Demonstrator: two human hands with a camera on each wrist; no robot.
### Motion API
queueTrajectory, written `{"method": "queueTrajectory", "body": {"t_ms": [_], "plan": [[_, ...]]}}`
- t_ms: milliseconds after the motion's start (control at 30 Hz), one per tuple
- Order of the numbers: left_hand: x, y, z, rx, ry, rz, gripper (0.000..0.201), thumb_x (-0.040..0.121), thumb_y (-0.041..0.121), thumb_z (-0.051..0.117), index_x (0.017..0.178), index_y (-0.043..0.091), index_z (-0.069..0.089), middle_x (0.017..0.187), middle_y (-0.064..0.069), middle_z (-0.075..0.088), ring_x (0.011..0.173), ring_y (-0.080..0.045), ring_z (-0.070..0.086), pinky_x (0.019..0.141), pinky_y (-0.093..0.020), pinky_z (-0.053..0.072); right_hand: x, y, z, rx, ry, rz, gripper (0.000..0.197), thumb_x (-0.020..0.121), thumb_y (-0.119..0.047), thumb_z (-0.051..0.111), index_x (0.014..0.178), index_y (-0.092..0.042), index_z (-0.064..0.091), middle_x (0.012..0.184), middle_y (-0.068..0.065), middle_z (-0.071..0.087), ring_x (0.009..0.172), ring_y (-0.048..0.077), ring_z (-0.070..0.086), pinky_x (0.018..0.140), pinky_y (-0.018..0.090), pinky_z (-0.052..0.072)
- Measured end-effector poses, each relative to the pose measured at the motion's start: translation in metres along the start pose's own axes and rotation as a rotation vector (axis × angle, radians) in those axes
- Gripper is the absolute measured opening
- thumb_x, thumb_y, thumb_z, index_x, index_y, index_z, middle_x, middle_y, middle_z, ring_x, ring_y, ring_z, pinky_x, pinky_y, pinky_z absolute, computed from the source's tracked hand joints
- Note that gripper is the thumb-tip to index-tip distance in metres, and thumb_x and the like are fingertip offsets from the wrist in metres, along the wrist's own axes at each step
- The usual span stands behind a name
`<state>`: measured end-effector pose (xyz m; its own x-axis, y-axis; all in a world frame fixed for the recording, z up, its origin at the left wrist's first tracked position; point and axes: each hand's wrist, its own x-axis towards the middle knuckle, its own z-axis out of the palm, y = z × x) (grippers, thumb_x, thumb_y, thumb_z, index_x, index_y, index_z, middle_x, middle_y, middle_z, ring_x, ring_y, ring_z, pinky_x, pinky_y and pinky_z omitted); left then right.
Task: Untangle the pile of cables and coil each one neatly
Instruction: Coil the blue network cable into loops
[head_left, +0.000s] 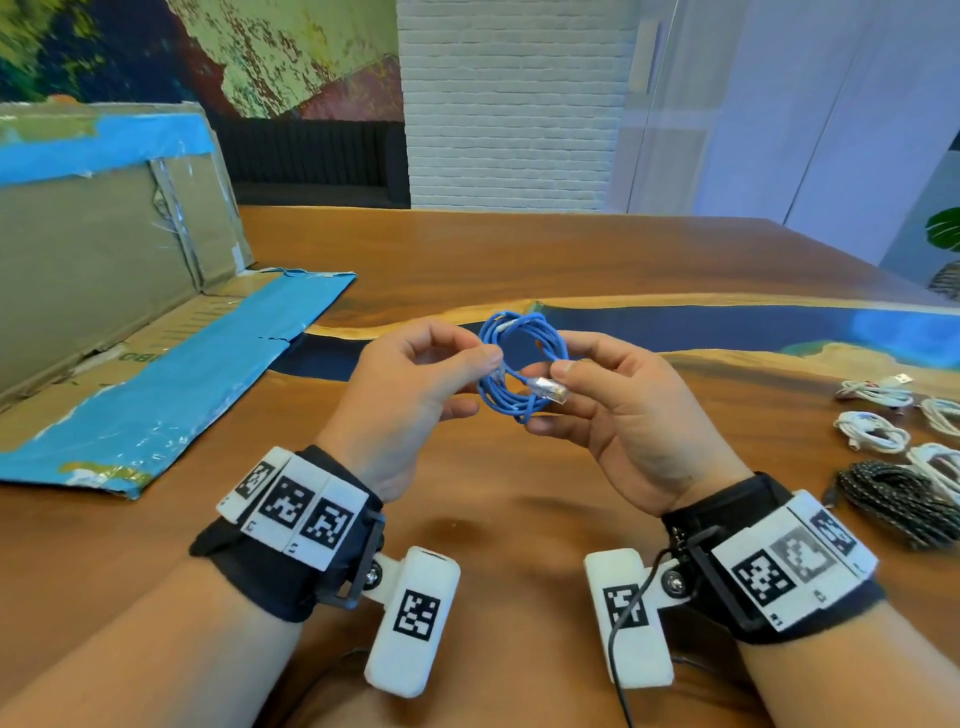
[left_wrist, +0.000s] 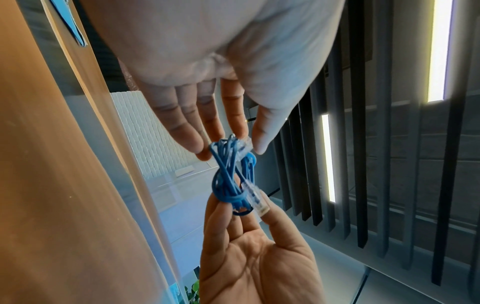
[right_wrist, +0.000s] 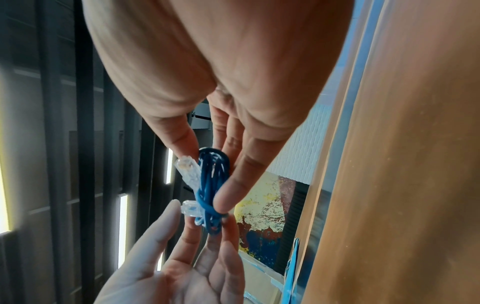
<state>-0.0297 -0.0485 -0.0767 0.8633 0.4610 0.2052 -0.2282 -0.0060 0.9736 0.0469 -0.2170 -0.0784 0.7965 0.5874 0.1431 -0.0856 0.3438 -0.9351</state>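
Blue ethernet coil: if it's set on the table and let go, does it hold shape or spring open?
The blue ethernet cable looks thin and springy, with uneven loops, so it will probably loosen. Both clear plugs hang free, so the ends may flick out. It is likely light: the hands' fingertips alone carry it.

A wooden table (head_left: 519, 249) with a dark blue band fills the frame. At left lies flattened cardboard (head_left: 156, 374) taped blue. At the right edge rest coiled white cables (head_left: 872, 431) and a black braided coil (head_left: 904, 499), possibly a cable.
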Motion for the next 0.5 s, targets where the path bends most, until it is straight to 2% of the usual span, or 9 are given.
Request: {"method": "queueTrajectory", "body": {"t_ms": [67,133,233,333,400,433,467,500], "plan": [[0.001,-0.002,-0.002,0.046,-0.016,-0.010,0.016,0.084,0.017,0.079,0.094,0.009,0.069,0.095,-0.013,0.076,0.087,-0.025,0.072,0.071,-0.035,0.053,0.001,0.002,-0.004,0.013,0.025,0.028,0.033,0.086,-0.007,0.068,0.118,-0.005,0.063,0.095,0.019,0.076,0.077,0.026,0.074,0.062,0.032,0.062],[0.004,-0.003,-0.004,0.057,-0.015,-0.018,0.016,0.084,0.018,0.078,0.095,0.009,0.070,0.093,-0.012,0.075,0.081,-0.027,0.072,0.069,-0.035,0.052,0.004,-0.001,-0.013,0.031,0.078,0.043,0.025,0.095,-0.002,0.060,0.120,-0.005,0.062,0.099,0.022,0.074,0.077,0.027,0.074,0.060,0.032,0.061],[0.010,-0.004,-0.011,0.063,-0.011,-0.040,0.014,0.089,0.023,0.073,0.095,0.010,0.072,0.085,-0.006,0.071,0.062,-0.019,0.062,0.062,-0.034,0.047,0.007,-0.012,-0.039,0.030,0.193,0.046,0.022,0.098,-0.002,0.058,0.119,-0.006,0.063,0.102,0.024,0.074,0.079,0.030,0.073,0.061,0.032,0.061],[0.014,-0.010,-0.016,0.065,-0.038,-0.049,0.016,0.092,0.024,0.069,0.098,0.009,0.073,0.079,-0.007,0.067,0.056,-0.017,0.055,0.060,-0.036,0.042,0.009,-0.023,-0.073,-0.066,0.328,0.068,0.025,0.100,-0.003,0.058,0.124,-0.009,0.058,0.106,0.024,0.075,0.084,0.034,0.075,0.066,0.037,0.064],[0.016,-0.013,-0.016,0.082,-0.043,-0.034,0.017,0.092,0.024,0.068,0.097,0.009,0.073,0.077,-0.008,0.067,0.054,-0.016,0.054,0.060,-0.037,0.040,0.008,-0.029,-0.100,-0.176,0.433,0.112,0.028,0.100,-0.002,0.058,0.127,-0.010,0.055,0.108,0.024,0.073,0.080,0.033,0.076,0.065,0.040,0.064],[0.016,-0.013,-0.016,0.089,-0.049,-0.024,0.018,0.090,0.028,0.070,0.094,0.011,0.074,0.078,-0.010,0.067,0.053,-0.015,0.054,0.060,-0.038,0.040,0.009,-0.031,-0.115,-0.242,0.475,0.136,0.028,0.100,-0.003,0.058,0.127,-0.010,0.055,0.110,0.024,0.072,0.079,0.032,0.076,0.061,0.040,0.063],[0.016,-0.014,-0.018,0.087,-0.069,-0.010,0.027,0.084,0.038,0.073,0.092,0.013,0.075,0.080,-0.013,0.067,0.053,-0.014,0.054,0.059,-0.037,0.040,0.008,-0.034,-0.128,-0.321,0.505,0.161,0.026,0.100,-0.003,0.058,0.125,-0.010,0.056,0.112,0.024,0.071,0.079,0.031,0.076,0.056,0.038,0.061],[0.016,-0.014,-0.019,0.092,-0.093,0.005,0.043,0.072,0.055,0.077,0.090,0.016,0.076,0.081,-0.013,0.067,0.052,-0.013,0.054,0.057,-0.036,0.040,0.009,-0.039,-0.141,-0.405,0.535,0.185,0.024,0.099,-0.005,0.059,0.122,-0.011,0.056,0.113,0.024,0.071,0.078,0.031,0.076,0.051,0.035,0.058]]}}
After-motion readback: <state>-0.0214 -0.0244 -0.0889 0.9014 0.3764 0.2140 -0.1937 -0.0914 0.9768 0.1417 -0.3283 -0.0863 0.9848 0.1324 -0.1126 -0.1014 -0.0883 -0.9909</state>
